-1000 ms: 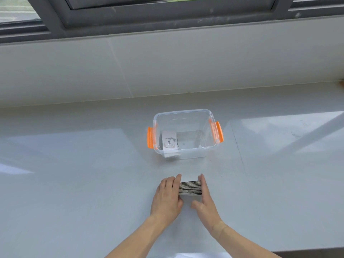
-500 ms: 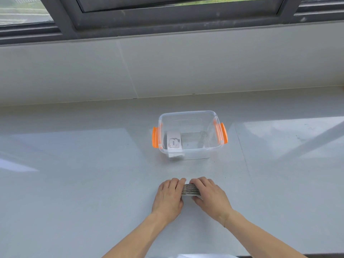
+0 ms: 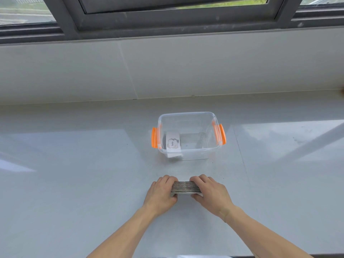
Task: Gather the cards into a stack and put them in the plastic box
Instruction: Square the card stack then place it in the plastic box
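Grey counter (image 3: 74, 183), both hands clasping card stack (image 3: 186, 187)

window frame (image 3: 130, 21) dark grey | wall (image 3: 223, 66) pale tile | counter (image 3: 74, 183) glossy, daylit

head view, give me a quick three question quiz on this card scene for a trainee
1. True or false: the card stack is already inside the plastic box.
2. Which hands touch the stack? A) left hand only B) right hand only C) both
3. Fill in: the clips on the box's sides are ____ in colour.

Key
1. False: the stack sits on the counter, nearer the person than the box, pressed between both hands.
2. C
3. Orange

A card printed "love" already lies in the box.
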Demonstrator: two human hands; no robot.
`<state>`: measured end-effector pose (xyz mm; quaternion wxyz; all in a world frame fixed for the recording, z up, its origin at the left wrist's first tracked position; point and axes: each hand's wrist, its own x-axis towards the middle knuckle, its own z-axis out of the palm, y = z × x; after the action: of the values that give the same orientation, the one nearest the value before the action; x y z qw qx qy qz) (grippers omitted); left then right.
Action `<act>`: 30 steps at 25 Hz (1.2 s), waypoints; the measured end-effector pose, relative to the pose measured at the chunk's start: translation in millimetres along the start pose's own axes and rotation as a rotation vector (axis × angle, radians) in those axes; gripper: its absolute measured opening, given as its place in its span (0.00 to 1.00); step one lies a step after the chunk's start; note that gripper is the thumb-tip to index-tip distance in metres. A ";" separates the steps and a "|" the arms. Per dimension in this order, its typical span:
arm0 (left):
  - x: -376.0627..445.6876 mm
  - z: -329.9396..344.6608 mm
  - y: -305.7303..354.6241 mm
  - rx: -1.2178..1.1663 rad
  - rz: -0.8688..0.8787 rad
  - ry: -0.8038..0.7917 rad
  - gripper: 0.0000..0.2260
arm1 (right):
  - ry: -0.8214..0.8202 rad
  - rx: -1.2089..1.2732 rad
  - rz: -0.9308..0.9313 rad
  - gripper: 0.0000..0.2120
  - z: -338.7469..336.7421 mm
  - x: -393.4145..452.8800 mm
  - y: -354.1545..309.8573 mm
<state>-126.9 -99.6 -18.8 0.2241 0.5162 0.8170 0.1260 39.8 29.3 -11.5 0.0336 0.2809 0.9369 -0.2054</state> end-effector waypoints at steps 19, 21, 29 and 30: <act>-4.4 14.7 -4.3 0.131 0.053 -0.052 0.17 | -0.097 -0.122 -0.015 0.15 3.6 -6.0 6.5; -3.4 16.0 -4.7 0.131 0.047 -0.050 0.17 | -0.092 -0.123 -0.013 0.16 4.6 -4.3 7.0; 0.0 13.6 -3.6 0.111 0.046 -0.049 0.15 | -0.012 -0.082 -0.134 0.22 3.1 -12.4 8.5; 0.5 10.8 -3.1 0.105 0.048 -0.061 0.15 | -0.024 -0.046 -0.128 0.21 -1.0 -11.3 7.3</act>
<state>-124.2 -100.8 -29.7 0.2185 0.5502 0.8027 0.0723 53.2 29.4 -11.3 0.0380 0.2173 0.9569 -0.1889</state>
